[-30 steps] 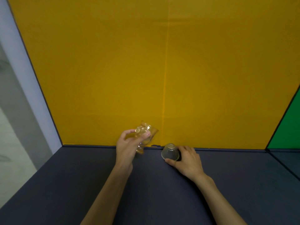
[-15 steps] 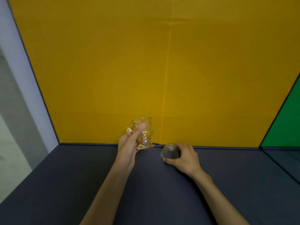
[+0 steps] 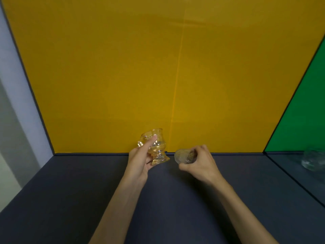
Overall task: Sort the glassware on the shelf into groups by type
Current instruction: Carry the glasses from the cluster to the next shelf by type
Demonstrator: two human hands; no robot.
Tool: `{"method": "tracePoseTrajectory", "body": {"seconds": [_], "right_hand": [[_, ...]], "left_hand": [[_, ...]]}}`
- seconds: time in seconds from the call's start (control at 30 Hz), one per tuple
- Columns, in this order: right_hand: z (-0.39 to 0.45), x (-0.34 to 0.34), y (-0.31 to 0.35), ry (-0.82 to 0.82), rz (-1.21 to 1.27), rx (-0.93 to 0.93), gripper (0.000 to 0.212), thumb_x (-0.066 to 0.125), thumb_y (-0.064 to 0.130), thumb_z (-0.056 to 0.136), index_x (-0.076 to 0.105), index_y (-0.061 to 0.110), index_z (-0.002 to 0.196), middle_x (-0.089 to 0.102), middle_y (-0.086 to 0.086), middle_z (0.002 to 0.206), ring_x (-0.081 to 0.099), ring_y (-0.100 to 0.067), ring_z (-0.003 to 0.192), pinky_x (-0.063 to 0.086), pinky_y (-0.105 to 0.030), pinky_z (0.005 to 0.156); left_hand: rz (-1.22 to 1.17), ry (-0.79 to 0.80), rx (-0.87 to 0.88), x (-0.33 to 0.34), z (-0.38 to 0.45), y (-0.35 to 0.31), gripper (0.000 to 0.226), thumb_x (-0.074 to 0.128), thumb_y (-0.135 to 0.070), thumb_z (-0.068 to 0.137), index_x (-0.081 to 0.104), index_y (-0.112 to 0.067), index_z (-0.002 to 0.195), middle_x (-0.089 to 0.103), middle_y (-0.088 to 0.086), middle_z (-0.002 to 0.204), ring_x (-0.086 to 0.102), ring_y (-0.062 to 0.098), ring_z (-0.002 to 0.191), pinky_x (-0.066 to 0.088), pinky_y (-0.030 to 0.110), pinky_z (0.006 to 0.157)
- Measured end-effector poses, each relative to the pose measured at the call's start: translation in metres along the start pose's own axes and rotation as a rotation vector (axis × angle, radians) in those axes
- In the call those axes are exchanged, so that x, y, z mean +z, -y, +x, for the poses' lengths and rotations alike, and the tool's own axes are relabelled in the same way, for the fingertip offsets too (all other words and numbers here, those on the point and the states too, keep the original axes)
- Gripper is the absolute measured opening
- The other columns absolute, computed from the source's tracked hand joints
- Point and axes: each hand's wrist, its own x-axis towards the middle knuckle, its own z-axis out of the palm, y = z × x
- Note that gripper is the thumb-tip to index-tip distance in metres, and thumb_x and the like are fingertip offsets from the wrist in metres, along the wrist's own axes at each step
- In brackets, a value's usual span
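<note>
1. Head view, left side: the left hand (image 3: pixel 140 160) grips a clear, amber-tinted footed glass mug with a small side handle (image 3: pixel 155 147), fingers and thumb wrapped round its bowl. The mug is upright, slightly tilted, at the back of the dark grey shelf surface (image 3: pixel 88 191), close against the yellow back panel (image 3: pixel 158 67). Whether its foot touches the shelf I cannot tell.

2. Head view, right side: the right hand (image 3: pixel 199 163) curls round a small clear ribbed glass cup (image 3: pixel 183 156), which lies tipped on its side in the fingers, just beside the mug but apart from it. It looks lifted off the shelf.

3. Head view, far right: beyond a divider, under the green side panel (image 3: pixel 302 111), a blurred clear glass piece (image 3: pixel 312 160) sits in the neighbouring compartment; its type is too indistinct to name.

4. Handling, as a judgement: both pieces are rigid, smooth and breakable, likely light. The mug is best held round the bowl or waist above the foot, not by the thin handle alone. The ribbed cup offers some friction; a full wrap round its wall suits it. Keeping the two from knocking together matters most.
</note>
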Motion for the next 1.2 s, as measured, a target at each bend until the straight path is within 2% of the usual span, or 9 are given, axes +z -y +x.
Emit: {"method": "tracePoseTrajectory", "body": {"seconds": [0.13, 0.27, 0.43, 0.53, 0.63, 0.77, 0.9, 1.07, 1.2], "right_hand": [[-0.021, -0.021, 0.002, -0.022, 0.074, 0.026, 0.058, 0.084, 0.042, 0.059, 0.054, 0.024, 0.106, 0.044, 0.008, 0.103, 0.049, -0.003, 0.091, 0.039, -0.016, 0.067], [-0.048, -0.050, -0.009, -0.073, 0.164, 0.084, 0.054, 0.085, 0.032, 0.060, 0.056, 0.025, 0.104, 0.056, 0.008, 0.105, 0.056, -0.002, 0.092, 0.041, -0.013, 0.065], [-0.085, -0.091, -0.033, -0.167, 0.196, 0.136, 0.058, 0.088, 0.023, 0.061, 0.058, 0.023, 0.110, 0.063, 0.014, 0.100, 0.059, 0.002, 0.089, 0.044, -0.007, 0.066], [-0.108, -0.119, -0.055, -0.231, 0.212, 0.175, 0.064, 0.089, 0.027, 0.058, 0.056, 0.026, 0.114, 0.063, 0.013, 0.104, 0.060, 0.002, 0.093, 0.046, -0.012, 0.073], [-0.135, -0.151, -0.083, -0.298, 0.221, 0.219, 0.069, 0.087, 0.033, 0.055, 0.054, 0.029, 0.115, 0.063, 0.014, 0.107, 0.060, 0.001, 0.097, 0.049, -0.021, 0.080], [-0.177, -0.196, -0.128, -0.388, 0.232, 0.264, 0.074, 0.082, 0.045, 0.045, 0.055, 0.032, 0.112, 0.063, 0.015, 0.107, 0.062, -0.001, 0.097, 0.052, -0.027, 0.082], [-0.225, -0.244, -0.184, -0.456, 0.269, 0.271, 0.068, 0.083, 0.048, 0.044, 0.059, 0.034, 0.106, 0.065, 0.013, 0.106, 0.063, -0.001, 0.094, 0.055, -0.036, 0.084], [-0.282, -0.310, -0.266, -0.465, 0.336, 0.279, 0.070, 0.090, 0.051, 0.045, 0.063, 0.035, 0.106, 0.067, 0.008, 0.110, 0.065, -0.010, 0.102, 0.054, -0.045, 0.091], [-0.309, -0.362, -0.322, -0.480, 0.325, 0.274, 0.074, 0.090, 0.056, 0.043, 0.061, 0.036, 0.107, 0.068, 0.008, 0.111, 0.065, -0.010, 0.104, 0.053, -0.045, 0.092]], "left_hand": [[0.005, 0.086, -0.042, 0.011, -0.013, 0.004, 0.030, 0.077, -0.024, 0.082, 0.068, -0.014, 0.110, 0.077, 0.011, 0.105, 0.074, 0.024, 0.098, 0.059, 0.043, 0.085], [0.028, 0.156, -0.020, 0.032, -0.027, 0.011, 0.035, 0.081, -0.018, 0.078, 0.070, -0.013, 0.111, 0.078, 0.008, 0.103, 0.074, 0.023, 0.098, 0.060, 0.037, 0.080], [0.096, 0.275, 0.007, 0.079, -0.052, 0.030, 0.047, 0.083, -0.022, 0.065, 0.072, -0.010, 0.109, 0.078, 0.010, 0.103, 0.073, 0.026, 0.100, 0.058, 0.039, 0.085], [0.110, 0.338, 0.005, 0.115, -0.069, 0.047, 0.046, 0.083, -0.022, 0.064, 0.073, -0.008, 0.107, 0.077, 0.012, 0.102, 0.073, 0.029, 0.100, 0.056, 0.043, 0.089], [0.112, 0.408, -0.013, 0.151, -0.088, 0.068, 0.040, 0.082, -0.017, 0.067, 0.074, -0.008, 0.105, 0.078, 0.010, 0.099, 0.073, 0.025, 0.095, 0.057, 0.041, 0.085], [0.164, 0.463, -0.012, 0.200, -0.122, 0.103, 0.025, 0.083, -0.005, 0.070, 0.076, -0.010, 0.093, 0.077, 0.010, 0.090, 0.073, 0.025, 0.088, 0.056, 0.046, 0.086], [0.185, 0.481, 0.008, 0.257, -0.168, 0.148, 0.028, 0.083, -0.013, 0.059, 0.077, -0.011, 0.086, 0.077, 0.012, 0.088, 0.073, 0.026, 0.086, 0.056, 0.049, 0.087], [0.156, 0.472, 0.070, 0.335, -0.229, 0.206, 0.036, 0.082, -0.009, 0.059, 0.075, -0.010, 0.095, 0.077, 0.011, 0.090, 0.072, 0.023, 0.085, 0.057, 0.036, 0.077], [0.166, 0.497, 0.088, 0.400, -0.267, 0.241, 0.053, 0.086, -0.011, 0.058, 0.071, -0.007, 0.109, 0.077, 0.013, 0.100, 0.073, 0.026, 0.094, 0.055, 0.035, 0.084]]}}
